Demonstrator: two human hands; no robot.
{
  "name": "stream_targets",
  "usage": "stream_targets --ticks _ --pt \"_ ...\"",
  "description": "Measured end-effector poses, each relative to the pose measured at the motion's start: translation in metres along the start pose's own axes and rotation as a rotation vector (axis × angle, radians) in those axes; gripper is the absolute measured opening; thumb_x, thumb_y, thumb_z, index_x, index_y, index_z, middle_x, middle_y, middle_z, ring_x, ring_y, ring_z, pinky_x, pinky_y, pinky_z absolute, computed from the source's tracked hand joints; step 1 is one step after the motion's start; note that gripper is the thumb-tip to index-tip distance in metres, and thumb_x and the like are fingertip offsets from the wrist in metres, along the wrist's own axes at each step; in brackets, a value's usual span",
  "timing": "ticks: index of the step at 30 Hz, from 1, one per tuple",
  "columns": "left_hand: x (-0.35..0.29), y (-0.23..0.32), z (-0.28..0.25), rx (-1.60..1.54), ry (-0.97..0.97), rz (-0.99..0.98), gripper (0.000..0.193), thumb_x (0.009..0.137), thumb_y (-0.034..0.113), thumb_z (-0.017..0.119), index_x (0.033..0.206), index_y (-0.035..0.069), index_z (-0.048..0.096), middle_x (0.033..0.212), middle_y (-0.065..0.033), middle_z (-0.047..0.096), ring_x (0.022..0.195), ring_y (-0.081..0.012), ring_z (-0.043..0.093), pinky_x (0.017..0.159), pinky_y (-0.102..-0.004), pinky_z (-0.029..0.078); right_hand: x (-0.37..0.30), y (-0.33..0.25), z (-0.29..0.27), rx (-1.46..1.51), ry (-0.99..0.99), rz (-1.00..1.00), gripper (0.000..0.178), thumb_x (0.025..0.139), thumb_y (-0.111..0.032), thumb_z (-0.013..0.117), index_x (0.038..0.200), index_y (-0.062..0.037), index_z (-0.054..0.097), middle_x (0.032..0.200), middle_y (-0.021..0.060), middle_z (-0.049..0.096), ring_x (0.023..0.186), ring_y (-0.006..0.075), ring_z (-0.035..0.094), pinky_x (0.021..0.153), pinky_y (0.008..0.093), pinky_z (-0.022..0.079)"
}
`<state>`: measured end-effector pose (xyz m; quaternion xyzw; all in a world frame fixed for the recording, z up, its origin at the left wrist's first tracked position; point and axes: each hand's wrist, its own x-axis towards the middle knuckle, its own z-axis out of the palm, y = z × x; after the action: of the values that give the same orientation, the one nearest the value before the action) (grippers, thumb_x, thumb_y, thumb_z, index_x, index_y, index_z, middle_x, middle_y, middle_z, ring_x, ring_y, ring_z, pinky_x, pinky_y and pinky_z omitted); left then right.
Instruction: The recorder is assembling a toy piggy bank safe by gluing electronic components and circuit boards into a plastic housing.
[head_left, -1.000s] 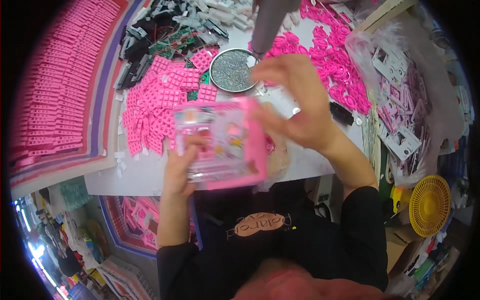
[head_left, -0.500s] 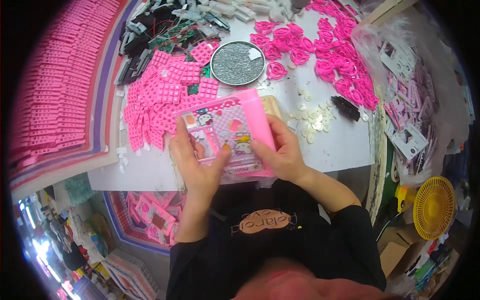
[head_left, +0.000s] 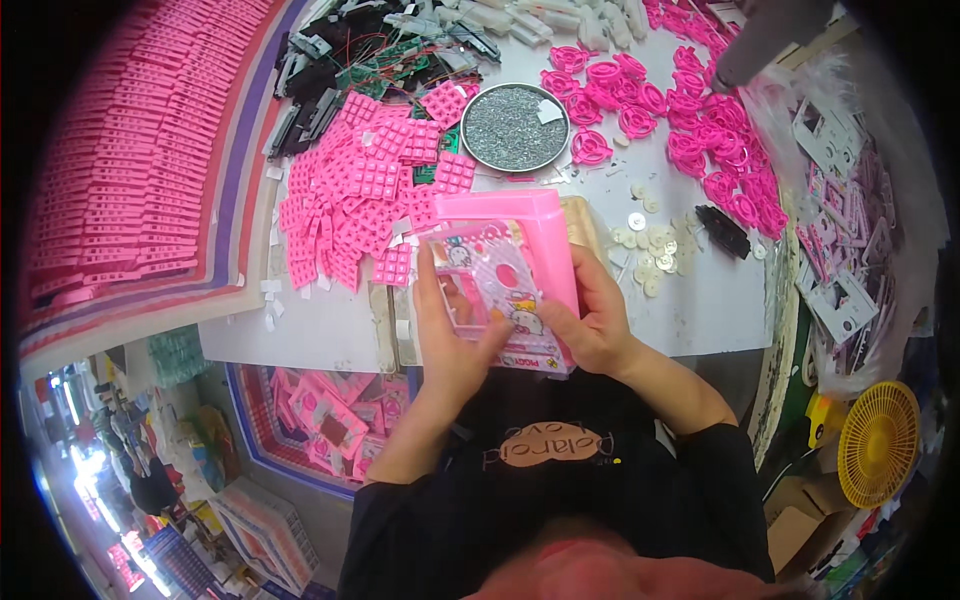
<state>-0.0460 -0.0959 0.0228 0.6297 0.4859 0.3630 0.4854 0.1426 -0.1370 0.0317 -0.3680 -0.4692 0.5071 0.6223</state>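
A printed front panel (head_left: 492, 270), with cartoon figures and a rectangular window, tilts in front of a pink plastic case (head_left: 545, 207). My left hand (head_left: 450, 350) grips the panel's left side, its thumb across the lower part. On the other side my right hand (head_left: 603, 325) is closed round the right edge of the case, with its thumb pressing on the panel. Both pieces are held above the table's near edge, so the inside of the case is hidden. Behind them lies a heap of pink keypads (head_left: 375, 180).
A round tin of small metal screws (head_left: 515, 127) stands beyond the case. Pink ring-shaped parts (head_left: 605, 85) and pale discs (head_left: 655, 245) lie to the right, near a black part (head_left: 722, 232). Pink strips (head_left: 150, 150) fill the left. A grey cylindrical object (head_left: 765, 50) hangs at top right.
The panel lay nearly flush over the case; now it leans at an angle, showing more of the case's top. The whole scene has shifted rightward in the picture, and the grey object has come into view.
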Motion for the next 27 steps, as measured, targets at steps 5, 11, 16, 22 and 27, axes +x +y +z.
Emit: stream_targets --ticks 5,11,16,22,27 --pt "-0.009 0.004 0.000 -0.056 -0.032 -0.081 0.114 0.069 0.008 0.081 0.156 -0.003 0.009 0.119 -0.0163 0.043 0.109 -0.0266 0.050 0.094 -0.0389 0.046 0.002 -0.004 0.002 0.051 0.025 0.076 0.049 0.099 -0.016 0.061 0.139 0.0041 0.041 0.125 0.0096 0.057 0.112 0.0132 0.055 0.097 0.0300 0.046" --pt "-0.007 0.006 -0.001 0.009 -0.019 -0.013 0.116 0.068 0.010 0.083 0.156 -0.003 0.010 0.114 -0.0142 0.043 0.099 -0.0248 0.049 0.090 -0.0381 0.046 0.003 -0.004 0.000 -0.057 0.002 0.040 0.047 0.099 -0.017 0.061 0.138 0.0043 0.044 0.122 0.0092 0.058 0.109 0.0131 0.056 0.094 0.0300 0.047" --pt "-0.008 0.007 -0.005 -0.015 -0.007 0.004 0.118 0.066 0.011 0.085 0.156 -0.003 0.011 0.113 -0.0148 0.044 0.098 -0.0264 0.050 0.090 -0.0389 0.044 0.002 -0.004 -0.001 -0.064 -0.027 0.041 0.045 0.100 -0.017 0.060 0.137 0.0042 0.046 0.119 0.0093 0.059 0.107 0.0137 0.057 0.092 0.0300 0.047" --pt "-0.011 0.008 -0.009 0.101 -0.009 -0.021 0.118 0.066 0.010 0.086 0.156 -0.003 0.011 0.113 -0.0155 0.045 0.097 -0.0268 0.050 0.088 -0.0394 0.044 0.007 -0.004 -0.006 -0.274 -0.096 -0.012 0.059 0.092 -0.022 0.071 0.137 0.0034 0.043 0.117 0.0121 0.059 0.106 0.0184 0.059 0.091 0.0328 0.047" --pt "-0.009 0.017 -0.010 0.147 -0.034 -0.051 0.117 0.067 0.011 0.087 0.155 -0.003 0.011 0.118 -0.0186 0.046 0.105 -0.0306 0.052 0.093 -0.0412 0.044 0.009 -0.010 -0.010 -0.373 -0.186 0.023 0.076 0.081 -0.025 0.082 0.137 0.0016 0.039 0.117 0.0133 0.058 0.107 0.0211 0.058 0.091 0.0349 0.047"
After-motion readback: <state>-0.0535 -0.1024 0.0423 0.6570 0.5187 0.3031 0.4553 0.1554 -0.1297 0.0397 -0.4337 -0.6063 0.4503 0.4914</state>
